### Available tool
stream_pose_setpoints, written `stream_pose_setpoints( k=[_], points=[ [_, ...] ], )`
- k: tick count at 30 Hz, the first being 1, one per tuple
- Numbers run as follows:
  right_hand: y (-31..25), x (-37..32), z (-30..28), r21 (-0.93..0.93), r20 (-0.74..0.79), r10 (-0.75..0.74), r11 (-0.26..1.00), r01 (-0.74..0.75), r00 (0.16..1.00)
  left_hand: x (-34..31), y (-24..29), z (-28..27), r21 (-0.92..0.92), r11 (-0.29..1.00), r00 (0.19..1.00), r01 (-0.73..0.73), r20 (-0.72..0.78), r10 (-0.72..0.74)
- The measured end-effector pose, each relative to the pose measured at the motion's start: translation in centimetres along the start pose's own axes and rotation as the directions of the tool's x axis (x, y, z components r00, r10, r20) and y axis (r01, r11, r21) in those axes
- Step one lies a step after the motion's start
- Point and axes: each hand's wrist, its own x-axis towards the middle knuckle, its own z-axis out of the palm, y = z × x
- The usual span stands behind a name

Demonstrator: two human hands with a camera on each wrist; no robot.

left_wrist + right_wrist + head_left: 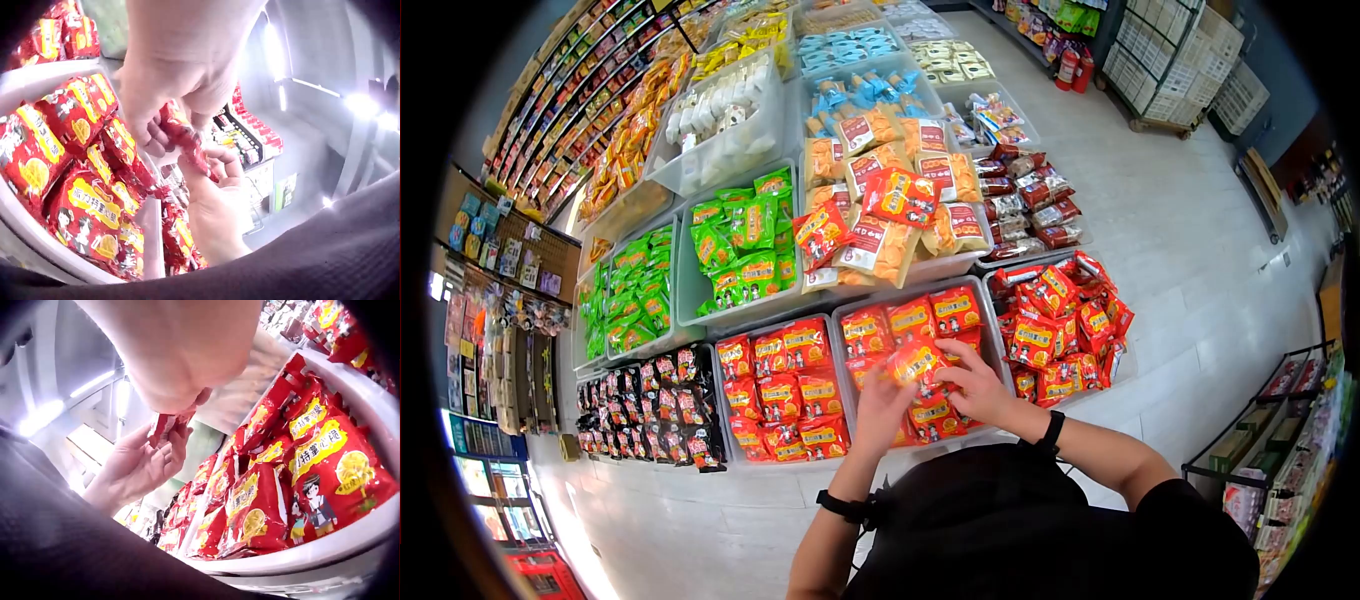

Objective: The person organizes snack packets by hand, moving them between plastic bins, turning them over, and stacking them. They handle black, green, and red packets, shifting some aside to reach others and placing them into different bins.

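Note:
Between my two hands is a red snack packet (pixel 918 365) with a yellow label, over a clear bin (pixel 838 350) of matching packets. My left hand (pixel 882 408) pinches its left end. At the other end, the fingers and thumb of my right hand (pixel 977 388) grip the edge. The left wrist view shows the packet (pixel 187 140) edge-on, partly hidden by the left hand (pixel 172 81). Under the right hand (pixel 178 356) in the right wrist view, a red end of the packet (pixel 164 427) shows. Rows of red packets (pixel 256 506) lie just below the hands.
Another bin of red packets (pixel 780 385) adjoins on the left, then black packets (pixel 655 400). A heaped bin of red packets (pixel 1060 325) stands right. Beyond are tan bags (pixel 880 245) with two loose red packets (pixel 902 197) on top, and green packets (pixel 745 240).

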Motion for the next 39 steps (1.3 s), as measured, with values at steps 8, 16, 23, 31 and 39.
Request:
stream_pose_setpoints(
  k=[8, 16, 23, 31, 39],
  points=[
    [4.0, -0.6, 2.5, 0.457, 0.222, 0.663, 0.577, -0.677, 0.715, 1.7, -0.9, -2.2, 0.41, 0.91, 0.996, -0.06, 0.078, 0.03],
    [7.3, -0.6, 4.3, 0.185, 0.192, 0.594, 0.76, -0.623, 0.781, 1.6, 0.6, -4.9, 0.894, 0.37, 0.901, -0.251, 0.075, 0.428],
    [6.0, 0.6, 3.9, -0.077, 0.149, 0.641, 0.767, -0.638, 0.753, 6.7, 11.8, -5.0, 0.878, 0.336, 0.631, -0.341, -0.051, 0.774],
    [0.7, 4.7, -0.7, -0.158, 0.096, 0.652, 0.756, -0.635, 0.752, 15.6, 15.3, -3.2, 0.834, 0.518, 0.714, -0.192, -0.244, 0.657],
    [0.1, 20.1, -7.0, -0.323, -0.333, 0.008, 0.939, -0.123, 0.943, 18.1, 15.4, -3.2, 0.919, 0.393, 0.726, -0.026, -0.253, 0.639]
  ],
)
